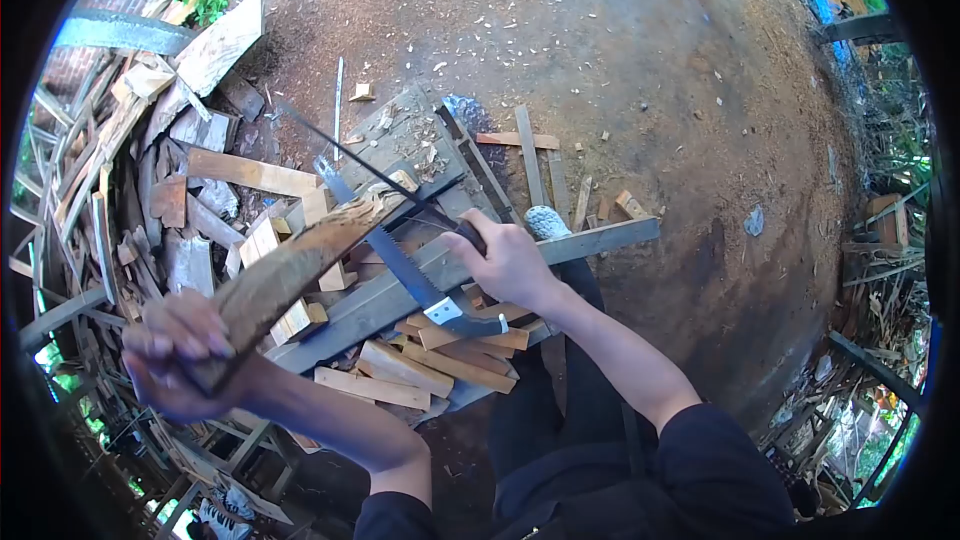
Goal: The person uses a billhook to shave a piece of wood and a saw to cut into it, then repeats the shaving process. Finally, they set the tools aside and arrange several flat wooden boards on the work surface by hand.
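Observation:
My left hand (180, 350) is closed around the near end of a long, rough wooden piece (290, 265), which slants up and away to the right. Its far end is pale and chipped. My right hand (508, 265) grips the dark handle of a long, thin-looking blade like a machete (350, 153), seen nearly edge-on. The blade reaches up and left, just beyond the wood's chipped end. Below them a pruning saw (405, 270) with a curved grey handle lies across the bench beam (370, 312), partly covered by the wooden piece.
Cut wood blocks (450, 365) lie on the near side of the bench. A large heap of scrap boards (190, 190) fills the left. Loose slats (530, 155) lie beyond the bench, on dirt ground (650, 80) strewn with chips. More scrap (880, 240) lines the right edge.

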`<state>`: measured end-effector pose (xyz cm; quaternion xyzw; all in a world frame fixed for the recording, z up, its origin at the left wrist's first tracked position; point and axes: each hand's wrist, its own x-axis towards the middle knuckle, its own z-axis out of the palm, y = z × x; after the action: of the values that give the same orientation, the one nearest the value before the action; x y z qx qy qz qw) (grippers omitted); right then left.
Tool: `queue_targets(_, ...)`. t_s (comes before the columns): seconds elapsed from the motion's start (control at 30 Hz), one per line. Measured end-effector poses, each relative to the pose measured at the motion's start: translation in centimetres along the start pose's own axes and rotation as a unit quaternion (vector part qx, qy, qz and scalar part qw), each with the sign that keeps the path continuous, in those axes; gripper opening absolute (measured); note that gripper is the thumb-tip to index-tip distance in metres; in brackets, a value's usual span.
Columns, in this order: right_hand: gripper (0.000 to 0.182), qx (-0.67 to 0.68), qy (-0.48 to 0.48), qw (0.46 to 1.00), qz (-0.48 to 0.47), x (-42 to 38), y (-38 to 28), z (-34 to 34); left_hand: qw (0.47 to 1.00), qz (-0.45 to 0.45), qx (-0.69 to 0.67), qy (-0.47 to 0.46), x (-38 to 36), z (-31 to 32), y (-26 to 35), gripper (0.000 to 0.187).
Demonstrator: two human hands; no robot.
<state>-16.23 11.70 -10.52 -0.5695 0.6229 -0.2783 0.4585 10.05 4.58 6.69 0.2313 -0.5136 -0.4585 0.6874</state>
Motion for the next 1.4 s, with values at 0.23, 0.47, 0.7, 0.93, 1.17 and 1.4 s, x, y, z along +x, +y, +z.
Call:
queue_targets(0.23,0.038,-0.002,-0.005,0.999,0.054,-0.2,4.2,-0.1,0.997,0.071,0.022,-0.036,-4.5,0.0,1.4,0.036)
queue_targets(0.47,0.039,-0.011,-0.01,1.0,0.018,-3.2,1.8,0.9,0.995,0.087,0.048,-0.031,-5.5,3.2,1.1,0.036)
queue_targets(0.7,0.042,-0.179,-0.037,0.982,0.042,0.7,5.6,3.0,0.992,0.076,0.099,-0.035,-4.2,3.9,0.9,0.035)
queue_targets(0.93,0.043,-0.068,0.025,0.995,-0.071,-1.0,2.0,2.3,0.995,0.047,0.089,-0.008,-3.6,3.7,0.7,0.035)
queue_targets(1.17,0.049,-0.137,-0.031,0.989,0.044,1.3,5.4,3.0,0.993,0.059,0.097,0.039,-2.6,2.0,1.0,0.039)
queue_targets(1.4,0.053,-0.06,-0.08,0.995,0.026,1.3,5.2,4.3,0.995,0.04,0.084,0.025,-0.1,1.3,0.3,0.035)
